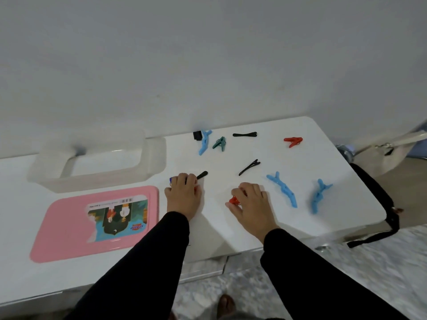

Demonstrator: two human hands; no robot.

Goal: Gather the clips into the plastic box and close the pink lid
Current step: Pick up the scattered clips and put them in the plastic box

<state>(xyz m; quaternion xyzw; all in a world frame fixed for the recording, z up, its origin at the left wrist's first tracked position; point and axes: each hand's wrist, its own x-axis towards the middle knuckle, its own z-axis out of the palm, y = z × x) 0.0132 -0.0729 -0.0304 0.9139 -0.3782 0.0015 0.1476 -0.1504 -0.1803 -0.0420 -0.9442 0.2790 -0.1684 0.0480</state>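
The clear plastic box stands at the back left of the white table, with nothing visible inside it. In front of it lies the pink lid with a picture label. My left hand is curled over clips just right of the box; a black clip and a bit of blue stick out from under it. My right hand closes on a red clip. Loose on the table lie blue clips, a green clip, black clips and another red clip.
A wall rises right behind the white table. A small black clip sits by the wall. A black strap hangs over the table's right edge. A pale bag lies on the floor to the right.
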